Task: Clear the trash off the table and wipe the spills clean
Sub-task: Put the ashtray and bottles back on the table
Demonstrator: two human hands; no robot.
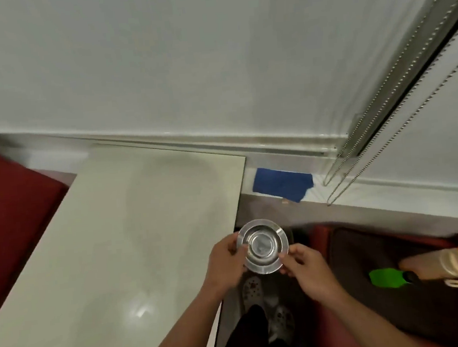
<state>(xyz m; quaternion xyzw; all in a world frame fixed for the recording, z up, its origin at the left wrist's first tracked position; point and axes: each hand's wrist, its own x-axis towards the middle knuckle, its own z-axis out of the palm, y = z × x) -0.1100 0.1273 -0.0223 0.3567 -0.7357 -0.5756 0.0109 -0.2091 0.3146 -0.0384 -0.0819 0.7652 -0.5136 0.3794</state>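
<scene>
Both hands hold a round metal dish (262,245) just off the counter (133,237) edge: left grip (226,263) and right grip (307,270) each pinching its rim with curled fingers.

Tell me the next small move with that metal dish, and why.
Probably bring the metal dish leftward and set it down on the table. The left hand and right hand both grip its rim, holding it just past the table's edge, above the floor and the shoes. It looks empty. The blue cloth lies on the ledge beyond, ready for wiping.
</scene>
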